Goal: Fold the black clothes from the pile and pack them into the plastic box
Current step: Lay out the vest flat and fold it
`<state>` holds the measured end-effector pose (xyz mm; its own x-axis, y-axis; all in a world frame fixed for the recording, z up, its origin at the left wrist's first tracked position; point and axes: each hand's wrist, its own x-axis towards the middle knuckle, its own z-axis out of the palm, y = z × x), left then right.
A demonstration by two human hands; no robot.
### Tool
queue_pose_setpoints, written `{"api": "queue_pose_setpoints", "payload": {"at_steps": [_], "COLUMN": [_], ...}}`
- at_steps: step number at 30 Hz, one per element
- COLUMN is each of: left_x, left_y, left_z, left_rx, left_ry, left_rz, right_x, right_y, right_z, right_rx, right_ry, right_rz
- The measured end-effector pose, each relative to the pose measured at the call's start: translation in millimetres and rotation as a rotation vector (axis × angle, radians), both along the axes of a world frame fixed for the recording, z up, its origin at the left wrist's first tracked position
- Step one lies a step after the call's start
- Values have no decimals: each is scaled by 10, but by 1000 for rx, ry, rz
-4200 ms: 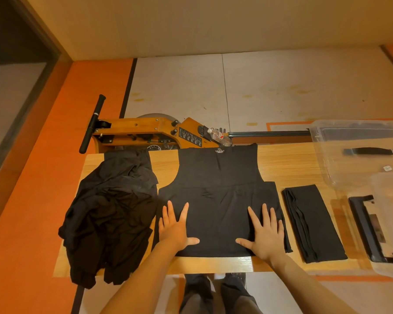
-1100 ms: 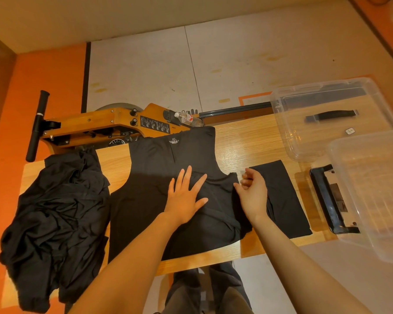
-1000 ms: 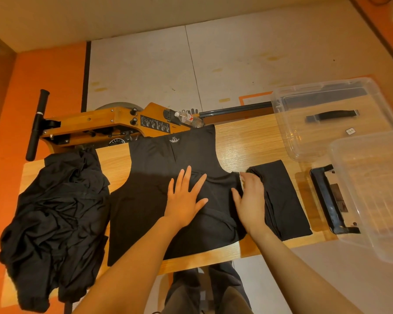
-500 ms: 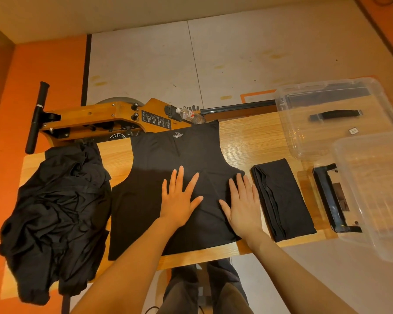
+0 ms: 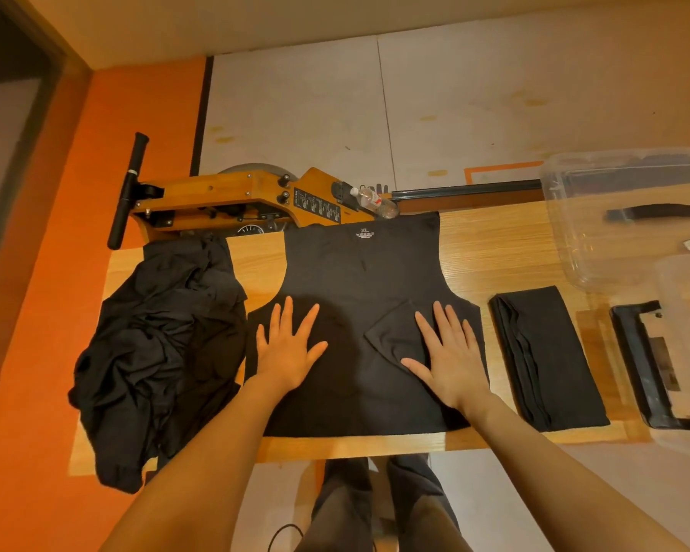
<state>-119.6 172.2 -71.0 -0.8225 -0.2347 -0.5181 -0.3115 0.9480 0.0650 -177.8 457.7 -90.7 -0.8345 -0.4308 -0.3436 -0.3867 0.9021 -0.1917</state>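
The shirt (image 5: 359,312) lies spread flat in the middle of the table (image 5: 494,249), collar away from me, its right sleeve folded in over the body. My left hand (image 5: 289,350) rests flat on its left half, fingers straight and spread wide. My right hand (image 5: 449,350) presses flat on the folded-in sleeve, fingers straight and close together. Neither hand grips anything. The pile (image 5: 160,352) sits just left of the shirt, a folded piece (image 5: 546,356) to its right, and the box (image 5: 630,217) beyond that.
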Motion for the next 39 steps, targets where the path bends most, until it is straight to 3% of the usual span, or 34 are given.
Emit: {"api": "queue_pose_setpoints", "payload": {"at_steps": [22, 29, 33, 39], "left_x": [823, 787, 854, 856], "left_y": [385, 160, -71, -182], "left_z": [56, 156, 131, 128], "left_rx": [8, 11, 26, 118], "left_ry": [-13, 198, 312, 299], "left_rz": [29, 163, 188, 335], "right_x": [680, 673, 725, 721], "right_y": [306, 66, -124, -219], "right_z": [114, 203, 234, 217], "right_rx": [1, -237, -266, -286], "right_ry": [-92, 72, -27, -110], "right_rz": [-48, -67, -38, -179]}}
